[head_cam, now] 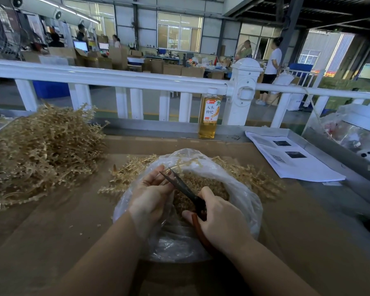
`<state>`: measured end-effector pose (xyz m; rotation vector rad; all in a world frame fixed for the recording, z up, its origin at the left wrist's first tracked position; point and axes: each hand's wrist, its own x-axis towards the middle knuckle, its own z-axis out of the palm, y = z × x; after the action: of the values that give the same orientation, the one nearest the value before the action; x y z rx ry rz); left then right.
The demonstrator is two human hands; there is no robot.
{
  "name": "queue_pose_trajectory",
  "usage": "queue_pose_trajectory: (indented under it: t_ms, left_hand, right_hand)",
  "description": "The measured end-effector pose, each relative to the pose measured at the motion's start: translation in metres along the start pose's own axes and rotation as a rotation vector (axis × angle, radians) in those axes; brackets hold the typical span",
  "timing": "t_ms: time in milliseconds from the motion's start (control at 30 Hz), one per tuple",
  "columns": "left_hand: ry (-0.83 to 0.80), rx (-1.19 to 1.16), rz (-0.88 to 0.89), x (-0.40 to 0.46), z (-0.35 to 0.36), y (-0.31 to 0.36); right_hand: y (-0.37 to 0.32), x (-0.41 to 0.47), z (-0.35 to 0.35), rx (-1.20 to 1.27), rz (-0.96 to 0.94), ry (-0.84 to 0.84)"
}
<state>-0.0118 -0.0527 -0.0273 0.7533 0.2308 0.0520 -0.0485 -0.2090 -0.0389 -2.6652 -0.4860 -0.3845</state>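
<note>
Scissors sit between the two hands over an open bag at the near middle of the bench. The right hand grips the orange-red handles from the right, fingers wrapped round them. The dark blades stand slightly apart and point up and left toward the left hand. That hand's fingers are curled, and thumb and fingertips pinch a thin beige strand right at the blade tips; the hand hides most of the strand. The blades are long, narrow and nearly black, and they cross at a pivot just above the right thumb.

Below both hands lies a clear plastic bag, its mouth spread wide. Inside it is a bed of small tan cut pieces. The left wrist rests against the bag's left wall. Loose beige sprigs fan out on the far side of the bag, to its left and right.

A much larger heap of sprigs fills the far left of the brown cardboard-covered table. A bottle of amber drink stands upright at the table's far edge, beside a white railing. Printed sheets lie to the right. Beyond the railing, people stand among cartons in a workshop hall.
</note>
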Motion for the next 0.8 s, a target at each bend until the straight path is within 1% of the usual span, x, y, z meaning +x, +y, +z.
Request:
queue_pose_trajectory:
  t_ms: [233, 467, 800]
  left_hand:
    - [-0.017, -0.031, 0.022, -0.0003, 0.0007, -0.0046]
    - [-0.01, -0.053, -0.001, -0.0025, 0.0023, -0.0014]
    - [-0.072, -0.037, -0.008, -0.0051, 0.0029, -0.0017]
  right_hand:
    - [0.0002, 0.0025, -0.0008, -0.008, -0.013, -0.005]
    - [0.0009, 0.0027, 0.0014, -0.022, -0.005, 0.004]
    - [-0.0009, 0.0058, 0.0015, -0.001, 0.007, -0.019]
